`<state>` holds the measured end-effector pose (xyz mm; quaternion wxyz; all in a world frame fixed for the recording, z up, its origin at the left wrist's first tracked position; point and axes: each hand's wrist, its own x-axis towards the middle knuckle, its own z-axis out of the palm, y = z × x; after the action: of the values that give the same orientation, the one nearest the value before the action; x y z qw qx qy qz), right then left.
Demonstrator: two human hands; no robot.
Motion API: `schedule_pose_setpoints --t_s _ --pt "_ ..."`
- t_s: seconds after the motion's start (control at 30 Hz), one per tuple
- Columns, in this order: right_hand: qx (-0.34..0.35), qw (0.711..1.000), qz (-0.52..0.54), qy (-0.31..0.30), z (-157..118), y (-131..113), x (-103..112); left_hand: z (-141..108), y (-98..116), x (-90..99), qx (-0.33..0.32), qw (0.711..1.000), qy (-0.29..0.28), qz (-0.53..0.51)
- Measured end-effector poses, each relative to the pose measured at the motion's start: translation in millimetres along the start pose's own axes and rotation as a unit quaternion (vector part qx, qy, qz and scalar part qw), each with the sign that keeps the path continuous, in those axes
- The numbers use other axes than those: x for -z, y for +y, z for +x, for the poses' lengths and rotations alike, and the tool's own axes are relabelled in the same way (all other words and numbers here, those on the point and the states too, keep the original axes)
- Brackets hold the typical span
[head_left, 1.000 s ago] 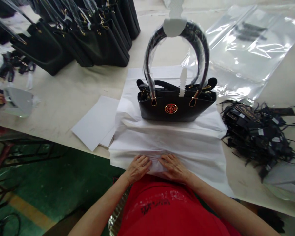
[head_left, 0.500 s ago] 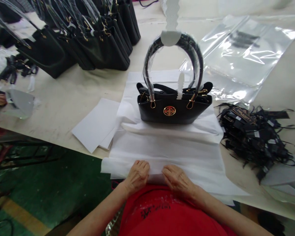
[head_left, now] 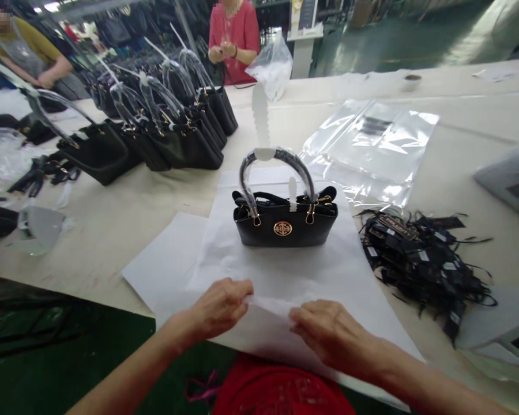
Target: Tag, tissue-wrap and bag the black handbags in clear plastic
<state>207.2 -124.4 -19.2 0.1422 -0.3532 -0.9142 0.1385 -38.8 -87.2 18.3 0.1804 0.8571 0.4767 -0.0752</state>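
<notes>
A black handbag with a round gold emblem and plastic-wrapped handles stands upright on white paper. Closer to the camera, my left hand is pinched on the near edge of that paper. My right hand grips the same edge a little further right, with its fingers curled. Between the two hands the paper edge is slightly raised. Both hands are in front of the bag and do not touch it.
Several black handbags stand at the back left. Clear plastic bags lie at the back right, above a heap of black tags. White sheets lie at left. Two people are across the table, one in red.
Both hands have lifted from the table's near edge, moving forward and raising the paper edge. The view has tilted up, and people beyond the table now show.
</notes>
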Motion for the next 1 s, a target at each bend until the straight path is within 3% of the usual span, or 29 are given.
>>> schedule_pose_setpoints --t_s 0.13,0.23,0.3,0.37,0.43,0.5,0.6,0.67,0.87,1.0 --pt "-0.048 0.994 -0.077 0.056 49 26 70 33 -7 74.5 0.017 0.995 0.094 0.025" --pt "-0.120 0.973 -0.174 0.091 84 41 106 55 -8 108.6 0.044 0.970 0.209 0.115" --pt "-0.154 0.956 -0.234 0.092 102 47 118 65 -5 112.4 0.032 0.922 0.331 0.197" --pt "-0.155 0.946 -0.271 0.088 115 53 124 71 0 99.4 -0.024 0.862 0.442 0.247" --pt "-0.133 0.943 -0.290 0.096 124 57 125 79 5 74.3 -0.119 0.828 0.482 0.261" --pt "-0.109 0.942 -0.299 0.105 130 61 126 93 10 46.1 -0.194 0.831 0.451 0.260" --pt "-0.094 0.946 -0.297 0.090 138 63 134 123 12 17.3 -0.150 0.853 0.435 0.245" --pt "-0.106 0.955 -0.265 0.084 141 63 145 143 10 11.6 -0.107 0.872 0.422 0.225" --pt "-0.126 0.958 -0.112 0.231 162 76 176 168 0 33.9 -0.047 0.915 0.372 0.149" --pt "-0.171 0.973 0.059 0.142 186 82 168 176 2 57.9 -0.021 0.961 0.261 0.084"
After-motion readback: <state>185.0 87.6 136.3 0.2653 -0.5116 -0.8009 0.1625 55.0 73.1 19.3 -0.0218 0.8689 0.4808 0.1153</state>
